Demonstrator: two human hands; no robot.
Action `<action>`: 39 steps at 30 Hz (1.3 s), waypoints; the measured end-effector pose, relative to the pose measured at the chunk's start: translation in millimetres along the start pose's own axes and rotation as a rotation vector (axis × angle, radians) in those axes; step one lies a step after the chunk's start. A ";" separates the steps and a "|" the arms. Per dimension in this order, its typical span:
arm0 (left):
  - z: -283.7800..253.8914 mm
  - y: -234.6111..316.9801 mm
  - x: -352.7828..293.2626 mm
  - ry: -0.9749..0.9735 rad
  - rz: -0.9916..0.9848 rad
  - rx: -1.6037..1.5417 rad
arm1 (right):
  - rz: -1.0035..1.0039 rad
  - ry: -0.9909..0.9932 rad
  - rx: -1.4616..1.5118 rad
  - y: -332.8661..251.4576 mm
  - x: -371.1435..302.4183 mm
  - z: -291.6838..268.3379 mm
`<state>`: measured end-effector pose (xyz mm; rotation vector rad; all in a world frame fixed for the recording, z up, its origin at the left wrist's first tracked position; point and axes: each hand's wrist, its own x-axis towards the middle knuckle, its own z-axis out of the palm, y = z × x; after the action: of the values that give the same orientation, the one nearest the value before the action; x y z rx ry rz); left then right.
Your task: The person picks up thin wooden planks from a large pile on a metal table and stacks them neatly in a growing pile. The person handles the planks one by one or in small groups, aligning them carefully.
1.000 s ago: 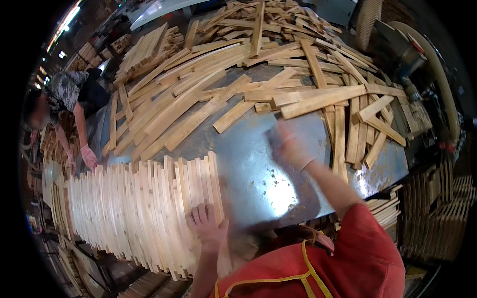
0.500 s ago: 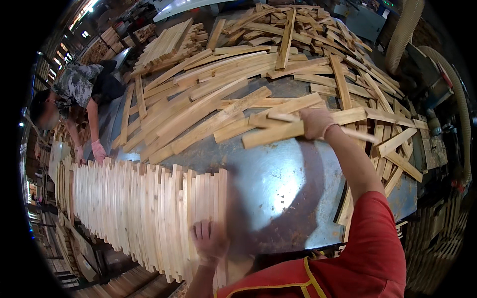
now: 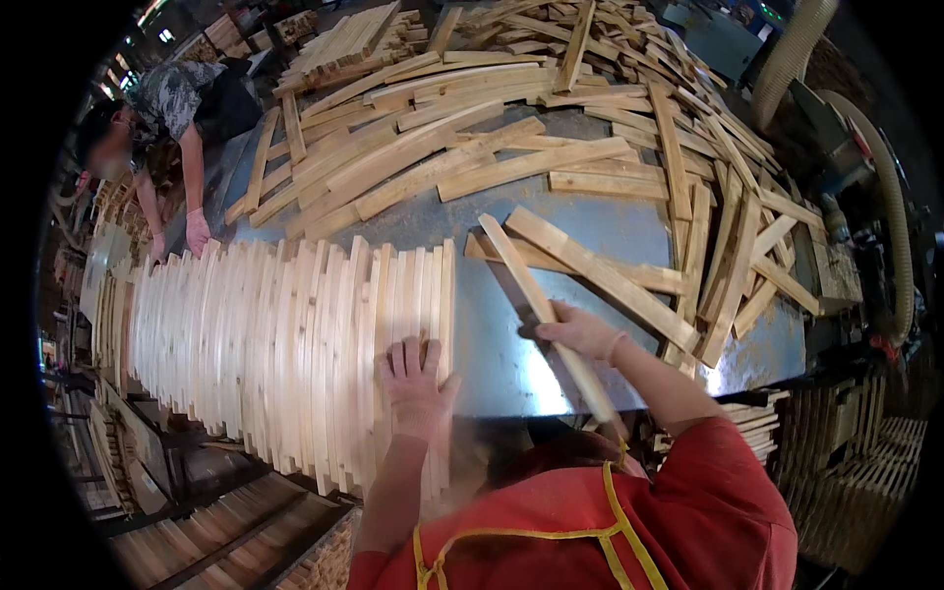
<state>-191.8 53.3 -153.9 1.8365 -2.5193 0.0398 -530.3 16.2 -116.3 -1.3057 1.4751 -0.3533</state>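
Observation:
My left hand (image 3: 415,385) rests with fingers spread on the right end of a long row of wooden slats (image 3: 295,344), which stand tightly side by side on the table's near left. In my right hand (image 3: 580,332) is a wooden strip (image 3: 536,305), gripped around its middle and held slantwise above the metal table (image 3: 492,344). Two loose strips lie just beyond it: a broad board (image 3: 600,275) slanting down to the right, and another board (image 3: 644,277) partly under it.
A spread of loose boards (image 3: 423,162) covers the table's far side, rising to a heap (image 3: 629,39) at the back. More boards (image 3: 737,256) lie crisscrossed at right. A co-worker's gloved hand (image 3: 198,232) touches the row's far left. A ribbed hose (image 3: 796,59) hangs at far right.
My right hand has come back toward me from the far boards, carrying a strip. Boards it was among now lie slanted at right. My left hand stays on the row, fingers more spread.

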 end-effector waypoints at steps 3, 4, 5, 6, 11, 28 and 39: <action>16.9 -6.0 -9.2 0.019 -0.006 -0.026 | 0.090 -0.008 -0.203 -19.5 12.5 73.0; 17.6 -2.4 -11.3 0.015 0.013 -0.035 | 0.105 -0.025 -0.232 -22.5 21.0 95.8; 17.6 3.5 -13.4 0.010 0.036 -0.043 | -0.029 -0.042 -0.237 -17.7 33.4 119.4; 17.5 8.0 -18.4 0.000 0.048 -0.052 | -0.165 -0.070 -0.247 -19.0 36.6 132.9; 7.9 17.2 -29.3 -0.063 0.084 -0.008 | -0.253 0.317 -0.324 -47.7 4.3 53.8; -24.3 19.0 -19.0 0.158 0.076 -0.185 | -0.124 0.223 -0.782 42.3 63.2 -107.9; 3.9 12.4 -69.6 0.144 -0.220 -0.306 | -0.052 -0.025 0.281 36.7 24.2 92.7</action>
<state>-182.3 123.2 -160.2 1.8926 -2.0808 -0.1978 -467.7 46.7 -191.7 -1.1194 1.3185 -0.5558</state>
